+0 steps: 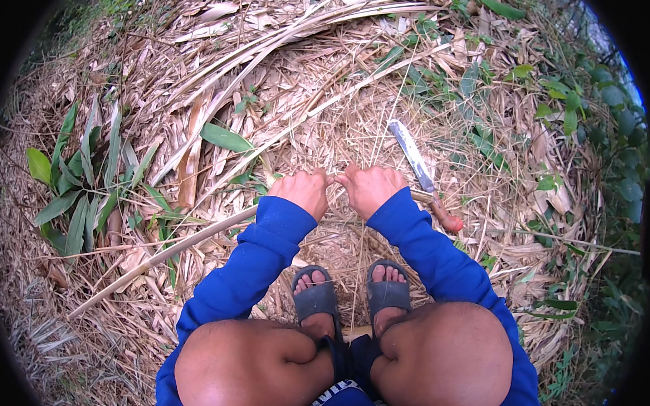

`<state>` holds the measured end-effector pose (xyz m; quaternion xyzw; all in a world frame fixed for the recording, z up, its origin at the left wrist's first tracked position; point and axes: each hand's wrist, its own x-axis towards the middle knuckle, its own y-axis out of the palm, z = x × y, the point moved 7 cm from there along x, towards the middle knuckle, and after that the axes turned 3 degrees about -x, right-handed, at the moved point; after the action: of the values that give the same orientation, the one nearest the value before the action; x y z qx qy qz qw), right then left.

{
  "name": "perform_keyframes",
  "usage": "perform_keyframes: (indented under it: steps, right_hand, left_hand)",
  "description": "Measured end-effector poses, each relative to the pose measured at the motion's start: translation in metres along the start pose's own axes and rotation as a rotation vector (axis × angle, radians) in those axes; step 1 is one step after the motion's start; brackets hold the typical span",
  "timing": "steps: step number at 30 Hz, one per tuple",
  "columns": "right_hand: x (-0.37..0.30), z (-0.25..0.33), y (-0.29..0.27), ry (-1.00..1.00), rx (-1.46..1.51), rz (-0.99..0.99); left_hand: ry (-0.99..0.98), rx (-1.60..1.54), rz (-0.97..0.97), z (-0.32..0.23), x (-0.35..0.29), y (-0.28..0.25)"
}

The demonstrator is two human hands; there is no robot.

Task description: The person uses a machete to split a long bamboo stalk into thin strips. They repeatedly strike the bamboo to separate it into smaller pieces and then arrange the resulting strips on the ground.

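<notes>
My left hand [301,191] and my right hand [372,192] are close together in front of my feet, backs up, fingers curled and thumbs almost meeting. Whatever they grip is hidden under the fingers. A long pale cane [166,253] runs from the lower left up to my left wrist and disappears behind the sleeve. A short piece of similar stick [421,196] shows beside my right wrist; whether the two are one cannot be seen. Just right of that hand lies a knife [412,156] with a long, pale-marked blade and a brown handle, reddish at its end.
Dry leaves and straw [285,116] cover the ground. Long dry strips [273,44] lie across the far side. A green leafy plant [82,187] grows at the left, and bushes [613,141] line the right. My sandalled feet [316,299] are below my hands, between bent knees.
</notes>
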<state>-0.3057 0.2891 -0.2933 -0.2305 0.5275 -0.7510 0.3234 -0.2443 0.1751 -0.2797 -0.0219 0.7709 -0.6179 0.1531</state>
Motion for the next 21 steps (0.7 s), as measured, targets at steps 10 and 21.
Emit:
perform_keyframes:
  steps: [10,21]
  right_hand:
    - [-0.016,0.004,-0.043,-0.378,0.391,0.292]
    - [-0.046,0.027,-0.037,-0.361,1.233,0.668]
  left_hand:
    - [0.253,-0.211,0.195,-0.022,-0.035,-0.058]
    - [0.368,-0.478,0.320,-0.038,-0.064,-0.087]
